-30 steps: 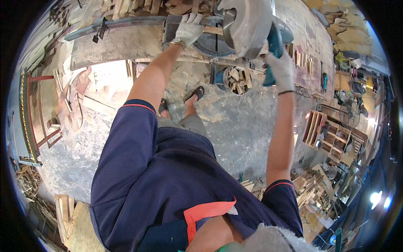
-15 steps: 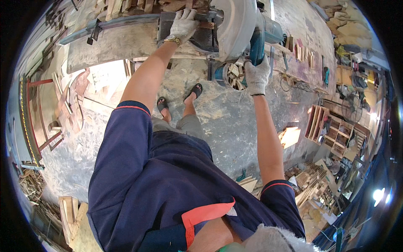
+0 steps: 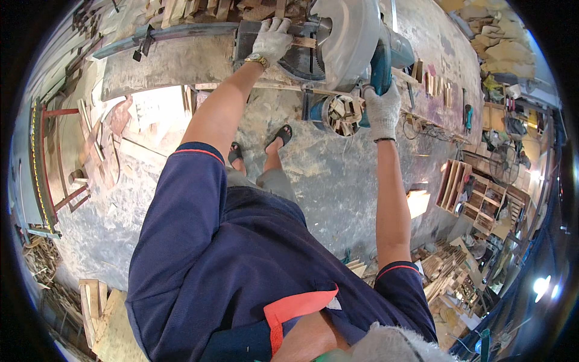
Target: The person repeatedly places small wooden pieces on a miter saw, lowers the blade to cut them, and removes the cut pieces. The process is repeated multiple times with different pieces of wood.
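A miter saw with a pale round blade guard (image 3: 350, 45) and a teal handle (image 3: 380, 69) stands on the workbench at the top of the view. My right hand (image 3: 383, 111), in a white knitted glove, is wrapped round that handle. Also gloved, my left hand (image 3: 272, 41) lies over the saw's dark fence and base, fingers pointing away from me. It holds a short strip of wood (image 3: 306, 42) there, the end sticking out toward the blade side. Most of the strip is hidden under the glove, and the guard covers much of the blade.
A round bin (image 3: 344, 114) full of wood offcuts sits below the bench edge, between my hands. Small wood blocks (image 3: 437, 84) stand on the bench at right. A blue metal rail (image 3: 181, 31) runs left from the saw. Wooden shelving (image 3: 482, 193) and scrap piles lie right.
The teal handle, guard and my right hand have shifted slightly right relative to the bin, showing more of the wood strip and offcuts. My left hand keeps its place on the saw base.
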The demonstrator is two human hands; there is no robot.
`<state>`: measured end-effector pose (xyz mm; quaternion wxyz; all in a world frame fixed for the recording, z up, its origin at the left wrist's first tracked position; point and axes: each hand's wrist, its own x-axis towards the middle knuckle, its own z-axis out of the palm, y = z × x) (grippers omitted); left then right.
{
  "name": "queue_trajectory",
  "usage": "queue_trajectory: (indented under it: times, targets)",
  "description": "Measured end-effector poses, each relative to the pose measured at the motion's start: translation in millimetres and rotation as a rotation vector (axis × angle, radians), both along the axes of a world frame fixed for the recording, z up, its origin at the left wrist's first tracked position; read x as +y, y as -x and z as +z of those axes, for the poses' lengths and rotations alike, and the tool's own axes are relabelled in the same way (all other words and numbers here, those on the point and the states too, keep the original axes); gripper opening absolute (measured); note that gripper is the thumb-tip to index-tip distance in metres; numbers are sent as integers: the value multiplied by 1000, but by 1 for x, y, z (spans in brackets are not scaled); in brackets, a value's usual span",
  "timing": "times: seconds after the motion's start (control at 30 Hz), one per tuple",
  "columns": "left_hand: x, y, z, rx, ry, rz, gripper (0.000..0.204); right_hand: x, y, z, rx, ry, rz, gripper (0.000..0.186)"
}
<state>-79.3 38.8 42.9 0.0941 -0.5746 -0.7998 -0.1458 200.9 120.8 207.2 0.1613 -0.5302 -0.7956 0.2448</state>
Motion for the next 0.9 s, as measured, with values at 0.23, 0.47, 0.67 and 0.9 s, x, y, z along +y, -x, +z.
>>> queue_trajectory:
  times: [0.23, 0.47, 0.67, 0.9]
  targets:
    - [-1, 0, -3, 58, -23, 3, 20, -15, -2, -17, 58, 30, -4, 35]
    - [1, 2, -2, 23, 8, -13, 19, -9, -2, -19, 26, 11, 1, 37]
    - [0, 0, -1, 30, -8, -3, 20, 7, 5, 30, 4, -3, 58, 29]
    - [0, -1, 3, 24, 20, 12, 21, 9, 3, 25, -11, -4, 41, 34]
